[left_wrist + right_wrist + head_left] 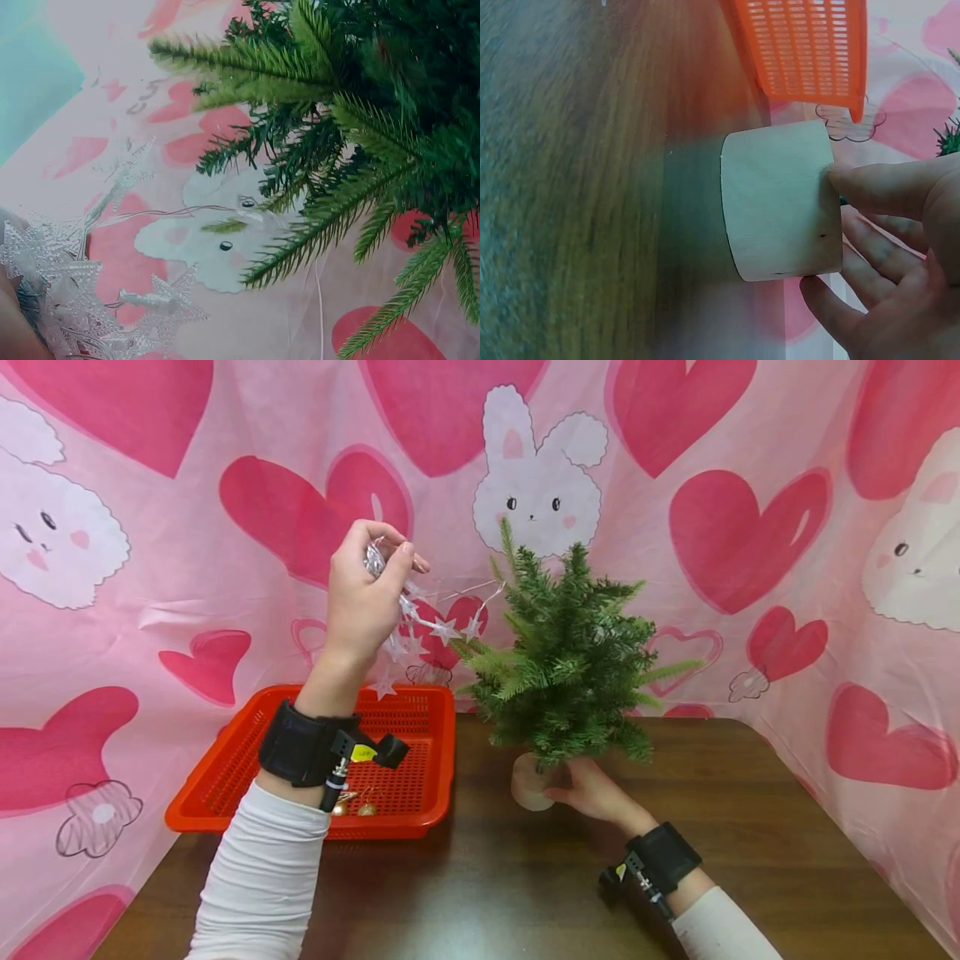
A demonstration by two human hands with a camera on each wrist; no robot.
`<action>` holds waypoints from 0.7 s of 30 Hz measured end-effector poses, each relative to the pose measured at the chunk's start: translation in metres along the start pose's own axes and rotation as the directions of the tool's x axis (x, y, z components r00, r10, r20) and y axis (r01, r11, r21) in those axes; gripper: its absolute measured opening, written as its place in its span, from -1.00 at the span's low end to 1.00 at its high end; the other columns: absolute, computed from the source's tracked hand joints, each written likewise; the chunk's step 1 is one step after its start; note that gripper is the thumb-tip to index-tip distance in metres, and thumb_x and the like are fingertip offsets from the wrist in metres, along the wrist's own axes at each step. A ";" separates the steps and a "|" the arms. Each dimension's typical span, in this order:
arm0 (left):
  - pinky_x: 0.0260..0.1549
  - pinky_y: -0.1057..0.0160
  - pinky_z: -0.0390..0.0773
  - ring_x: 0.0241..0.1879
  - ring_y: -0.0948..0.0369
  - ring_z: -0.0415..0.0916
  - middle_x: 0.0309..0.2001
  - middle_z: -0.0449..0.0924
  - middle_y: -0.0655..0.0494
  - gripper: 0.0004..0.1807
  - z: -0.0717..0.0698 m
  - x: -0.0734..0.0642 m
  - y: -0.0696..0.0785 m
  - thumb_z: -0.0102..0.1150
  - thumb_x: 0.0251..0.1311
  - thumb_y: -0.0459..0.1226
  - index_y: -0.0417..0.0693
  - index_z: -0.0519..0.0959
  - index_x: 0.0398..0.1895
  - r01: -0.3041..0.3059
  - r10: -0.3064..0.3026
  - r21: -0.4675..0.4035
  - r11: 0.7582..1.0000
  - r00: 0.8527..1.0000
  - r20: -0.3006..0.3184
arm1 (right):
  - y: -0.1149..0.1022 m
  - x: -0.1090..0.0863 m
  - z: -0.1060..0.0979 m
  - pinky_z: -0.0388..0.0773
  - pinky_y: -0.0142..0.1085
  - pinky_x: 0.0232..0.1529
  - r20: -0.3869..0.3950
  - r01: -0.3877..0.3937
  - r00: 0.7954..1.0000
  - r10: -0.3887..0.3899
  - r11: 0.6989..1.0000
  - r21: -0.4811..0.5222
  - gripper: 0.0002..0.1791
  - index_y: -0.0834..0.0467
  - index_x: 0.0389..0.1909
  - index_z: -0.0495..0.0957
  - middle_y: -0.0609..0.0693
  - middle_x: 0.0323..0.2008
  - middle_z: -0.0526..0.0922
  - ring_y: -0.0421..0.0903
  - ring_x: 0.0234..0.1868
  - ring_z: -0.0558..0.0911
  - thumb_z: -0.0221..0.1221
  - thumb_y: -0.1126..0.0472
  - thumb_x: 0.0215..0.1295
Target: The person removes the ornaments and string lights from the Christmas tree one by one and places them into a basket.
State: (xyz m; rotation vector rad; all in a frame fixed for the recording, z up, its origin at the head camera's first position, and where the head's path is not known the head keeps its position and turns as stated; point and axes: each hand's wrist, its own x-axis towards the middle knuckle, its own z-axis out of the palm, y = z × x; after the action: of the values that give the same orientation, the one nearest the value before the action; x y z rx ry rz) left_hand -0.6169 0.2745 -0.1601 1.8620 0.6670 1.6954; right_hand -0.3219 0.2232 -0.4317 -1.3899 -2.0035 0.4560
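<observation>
A small artificial Christmas tree (pixel 566 668) stands over the table, right of centre in the head view. Its pale, round base (pixel 780 206) is gripped at the top by my right hand (pixel 600 793), thumb on one side and fingers on the other. Raised left of the tree, my left hand (pixel 365 593) holds a bunched string of star lights (pixel 444 630) between curled fingers and thumb. Several clear plastic stars (pixel 169 304) dangle below that hand. A thin wire stretches from the bunch to a branch at the tree's upper left.
An orange-red plastic basket (pixel 442 760) sits on the brown wooden table (pixel 525 893) below my left forearm. Small gold ornaments (pixel 366 809) lie inside it near the front. A pink cloth (pixel 450 527) with hearts and rabbits hangs behind and at both sides.
</observation>
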 end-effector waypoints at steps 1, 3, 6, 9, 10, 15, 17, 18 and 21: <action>-0.41 0.35 0.46 -0.36 0.21 0.57 -0.42 0.64 0.14 -0.97 -0.001 0.001 -0.001 0.08 0.37 -0.30 -0.05 0.46 -0.23 0.005 -0.005 0.006 1.000 1.000 -0.003 | 0.000 0.000 0.000 0.54 -0.01 0.07 0.008 0.001 1.000 -0.001 1.000 0.009 -0.26 0.20 0.41 0.27 0.20 0.26 0.50 0.16 0.19 0.56 0.33 0.25 0.22; -0.41 0.35 0.49 -0.41 0.24 0.52 -0.47 0.57 0.20 -0.93 -0.003 0.002 -0.004 0.09 0.37 -0.30 -0.12 0.51 -0.21 0.018 -0.018 0.020 1.000 1.000 -0.011 | 0.000 0.001 0.000 0.48 0.09 0.17 0.011 0.010 1.000 -0.010 1.000 0.016 -0.24 0.22 0.43 0.23 0.24 0.33 0.43 0.21 0.28 0.48 0.31 0.29 0.23; -0.44 0.40 0.46 -0.45 0.29 0.41 -0.46 0.50 0.21 -0.86 -0.004 0.004 -0.009 0.13 0.36 -0.27 -0.18 0.58 -0.19 0.032 -0.031 0.049 0.998 0.999 -0.025 | 0.000 0.001 0.002 0.42 0.15 0.23 -0.006 0.014 1.000 -0.014 1.000 0.028 -0.24 0.24 0.43 0.23 0.26 0.37 0.38 0.24 0.34 0.41 0.30 0.32 0.21; -0.46 0.42 0.41 -0.44 0.31 0.34 -0.38 0.54 0.18 -0.77 -0.005 0.006 -0.014 0.17 0.34 -0.22 -0.24 0.63 -0.13 0.041 -0.041 0.062 0.997 0.999 0.003 | 0.001 0.004 0.006 0.42 0.14 0.23 -0.056 0.043 0.998 -0.041 0.998 0.035 -0.24 0.22 0.41 0.26 0.23 0.35 0.40 0.21 0.34 0.42 0.33 0.30 0.18; -0.49 0.42 0.38 -0.45 0.30 0.31 -0.35 0.55 0.17 -0.75 -0.006 0.006 -0.016 0.18 0.34 -0.22 -0.24 0.64 -0.11 0.043 -0.045 0.064 0.997 0.999 0.020 | 0.001 0.005 0.007 0.42 0.12 0.22 -0.077 0.054 0.996 -0.050 0.997 0.049 -0.23 0.21 0.39 0.27 0.22 0.34 0.41 0.20 0.33 0.43 0.35 0.30 0.16; -0.62 0.40 0.31 -0.54 0.29 0.27 -0.42 0.60 0.18 -0.72 -0.005 0.007 -0.023 0.28 0.26 -0.13 -0.19 0.72 -0.19 0.092 -0.097 0.068 0.993 0.992 0.078 | 0.000 0.012 0.015 0.38 0.09 0.28 -0.186 0.068 0.981 -0.059 0.997 0.038 -0.05 0.15 0.42 0.19 0.16 0.35 0.37 0.14 0.35 0.39 0.48 0.22 0.02; -0.61 0.37 0.31 -0.57 0.28 0.26 -0.55 0.51 0.20 -0.69 -0.005 0.007 -0.025 0.36 0.17 -0.06 -0.15 0.73 -0.31 0.115 -0.122 0.097 0.989 0.989 0.077 | -0.002 0.014 0.017 0.33 0.12 0.32 -0.210 0.045 0.977 -0.040 0.999 0.020 0.05 0.15 0.47 0.12 0.18 0.40 0.31 0.17 0.41 0.33 0.51 0.18 -0.02; -0.60 0.35 0.30 -0.58 0.27 0.23 -0.62 0.43 0.22 -0.67 -0.005 0.007 -0.026 0.39 0.12 -0.03 -0.13 0.72 -0.38 0.123 -0.132 0.115 0.986 0.988 0.074 | -0.003 0.015 0.018 0.30 0.14 0.34 -0.217 0.031 0.976 -0.027 0.999 0.013 0.09 0.16 0.48 0.10 0.20 0.42 0.28 0.19 0.43 0.30 0.52 0.17 -0.04; -0.61 0.28 0.27 -0.63 0.23 0.19 -0.70 0.28 0.21 -0.66 -0.007 0.006 -0.029 0.48 0.00 0.00 -0.08 0.66 -0.49 0.151 -0.169 0.195 0.969 0.982 0.079 | -0.005 0.016 0.020 0.27 0.19 0.36 -0.213 -0.005 0.977 0.000 1.000 -0.023 0.12 0.19 0.50 0.05 0.24 0.46 0.21 0.24 0.46 0.24 0.52 0.14 -0.03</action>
State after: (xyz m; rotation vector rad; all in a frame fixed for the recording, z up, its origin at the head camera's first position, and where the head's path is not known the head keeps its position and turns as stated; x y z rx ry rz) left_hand -0.6230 0.3001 -0.1745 1.9457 0.9400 1.4744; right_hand -0.3428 0.2379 -0.4380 -1.3929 -1.8383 0.2725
